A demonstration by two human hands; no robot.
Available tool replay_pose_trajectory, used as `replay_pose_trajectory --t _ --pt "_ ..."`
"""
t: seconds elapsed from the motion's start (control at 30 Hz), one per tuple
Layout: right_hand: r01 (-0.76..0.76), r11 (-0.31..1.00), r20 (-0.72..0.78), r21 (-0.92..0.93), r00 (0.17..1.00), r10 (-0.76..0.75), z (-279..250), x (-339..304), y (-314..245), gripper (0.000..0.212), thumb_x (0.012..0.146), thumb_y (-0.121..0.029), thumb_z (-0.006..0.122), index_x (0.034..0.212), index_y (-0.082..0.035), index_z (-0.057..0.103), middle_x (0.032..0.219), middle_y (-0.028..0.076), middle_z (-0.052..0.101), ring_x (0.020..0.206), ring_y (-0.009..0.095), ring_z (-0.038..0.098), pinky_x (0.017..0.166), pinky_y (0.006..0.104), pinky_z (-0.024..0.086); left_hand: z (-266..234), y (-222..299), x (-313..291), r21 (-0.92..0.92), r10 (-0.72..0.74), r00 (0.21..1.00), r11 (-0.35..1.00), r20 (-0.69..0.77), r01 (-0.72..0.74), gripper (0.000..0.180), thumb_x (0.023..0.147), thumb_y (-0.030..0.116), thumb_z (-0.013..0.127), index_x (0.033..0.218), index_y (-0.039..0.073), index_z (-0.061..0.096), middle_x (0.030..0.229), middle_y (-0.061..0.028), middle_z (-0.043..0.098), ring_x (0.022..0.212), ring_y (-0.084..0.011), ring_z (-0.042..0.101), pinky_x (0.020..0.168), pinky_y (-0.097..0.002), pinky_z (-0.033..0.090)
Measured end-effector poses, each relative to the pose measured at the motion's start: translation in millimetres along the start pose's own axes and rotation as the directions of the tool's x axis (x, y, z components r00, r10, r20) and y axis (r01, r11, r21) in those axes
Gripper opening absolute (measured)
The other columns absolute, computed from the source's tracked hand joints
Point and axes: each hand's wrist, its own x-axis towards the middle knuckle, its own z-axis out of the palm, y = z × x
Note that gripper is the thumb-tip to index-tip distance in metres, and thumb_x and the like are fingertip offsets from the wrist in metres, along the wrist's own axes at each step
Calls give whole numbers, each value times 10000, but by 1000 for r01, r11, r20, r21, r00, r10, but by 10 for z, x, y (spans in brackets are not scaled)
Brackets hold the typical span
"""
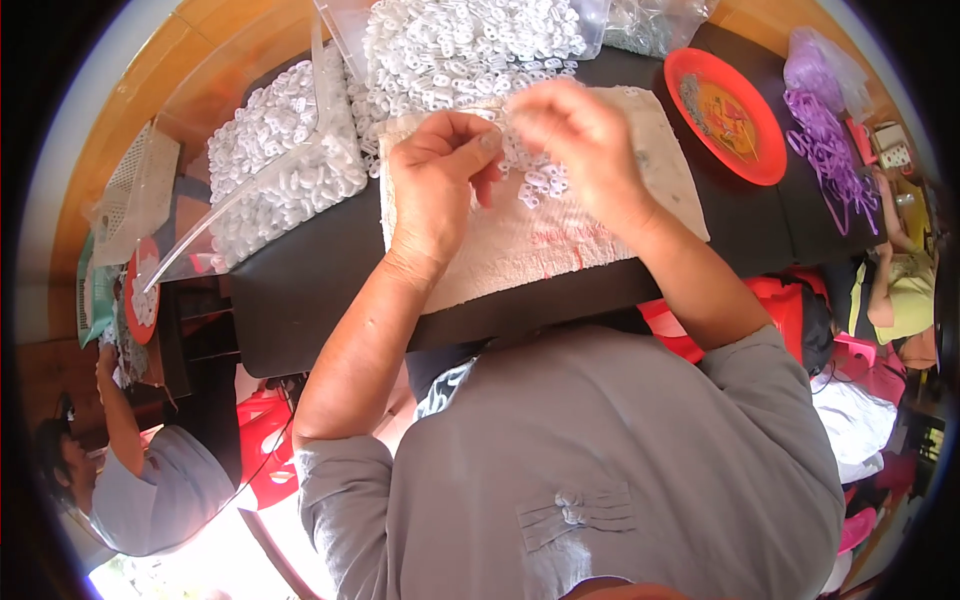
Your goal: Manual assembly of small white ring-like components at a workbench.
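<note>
Over a cream towel [500,270] on the dark table, my left hand [432,180] is closed in a pinch, thumb against forefinger. Whatever sits between those fingertips is hidden or too small to name. My right hand [592,150] hovers to its right at about the same height, its fingers smeared by motion, so I can't see if they hold anything. Below and between the hands, a small group of white plastic pieces [543,184], ring-like with holes, lies on the towel. More such pieces form a large heap [470,50] spilling from a clear container toward the towel's far edge.
A clear bin [180,255] of white pieces stands at left. To the right are a red plate [773,165] holding small metallic and yellow bits, and purple cords [835,170]. A clear bag [655,25] lies behind. Other people [165,490] sit at both sides.
</note>
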Motion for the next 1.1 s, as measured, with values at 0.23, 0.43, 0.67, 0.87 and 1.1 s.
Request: replay_pose_trajectory --t 0.23,0.43,0.67,0.87,1.1 --pt "181 982 -468 46 873 -139 -534 92 -433 102 932 -106 613 911 -9 637 710 15 587 621 67 524 537 223 380 -227 3 135 -78 43 986 995 -160 -56 84 876 17 621 909 -59 607 771 -116 638 591 -150 584 469 -264 450" --pt "83 893 155 -442 988 -16 -326 69 -254 81 885 -82 625 956 -46 637 837 20 670 756 144 647 656 285 484 -230 11 129 -122 26 981 991 -194 -50 86 860 22 633 889 -56 613 750 -117 634 586 -150 583 470 -272 444" --pt "458 384 447 -802 886 -122 -116 222 -43 128 805 -75 628 928 -109 641 873 59 612 827 286 639 675 402 505 -211 51 107 -103 83 974 989 -209 -107 50 849 -7 619 871 -52 616 734 -110 632 563 -142 576 450 -259 430" --pt "529 345 524 -776 844 -114 65 371 42 165 781 -135 647 936 -121 701 859 92 641 802 321 662 692 455 515 -236 86 98 -119 136 963 979 -230 -167 55 850 -2 629 871 -51 616 725 -99 632 556 -132 567 451 -251 427" --pt "445 454 492 -772 871 -18 122 626 41 229 803 -140 638 1016 -116 719 887 116 696 852 318 678 709 450 523 -205 185 47 -2 249 937 966 -245 -257 84 873 22 637 901 -57 628 755 -99 643 597 -145 585 490 -256 442"
